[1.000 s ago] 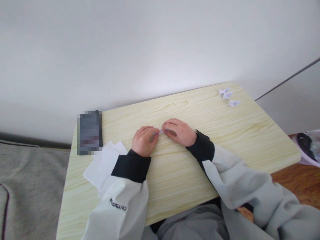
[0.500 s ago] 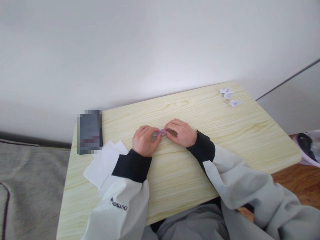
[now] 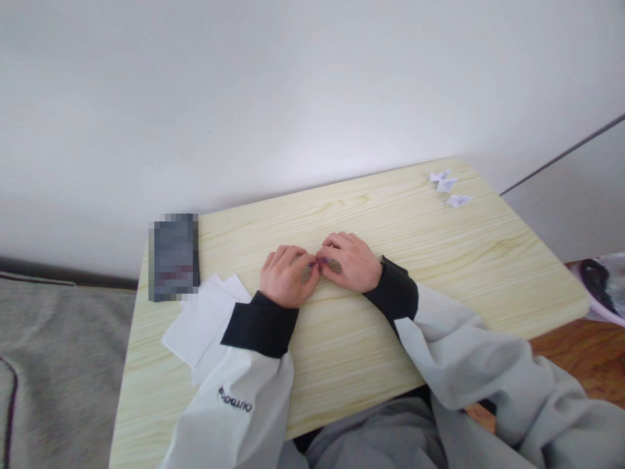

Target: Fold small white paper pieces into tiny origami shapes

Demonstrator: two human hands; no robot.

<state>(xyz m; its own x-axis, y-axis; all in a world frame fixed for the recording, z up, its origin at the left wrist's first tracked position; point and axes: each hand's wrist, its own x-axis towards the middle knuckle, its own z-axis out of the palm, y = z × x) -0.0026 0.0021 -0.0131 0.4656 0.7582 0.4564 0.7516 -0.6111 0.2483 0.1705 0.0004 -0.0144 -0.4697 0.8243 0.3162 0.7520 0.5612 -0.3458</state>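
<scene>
Both my hands rest together at the middle of a pale wooden table. My left hand and my right hand have curled fingers pinching a small folded piece of paper between them. The paper is mostly hidden by my fingertips; only a sliver with purple marks shows. Both sleeves are grey-white with black cuffs.
A stack of white paper sheets lies left of my left forearm. A dark blurred rectangular object sits at the table's far left corner. Three small folded paper pieces lie at the far right corner. A white wall stands behind.
My hands have drawn closer together and slid slightly towards me, covering more of the small paper. Nothing else on the table has moved.
</scene>
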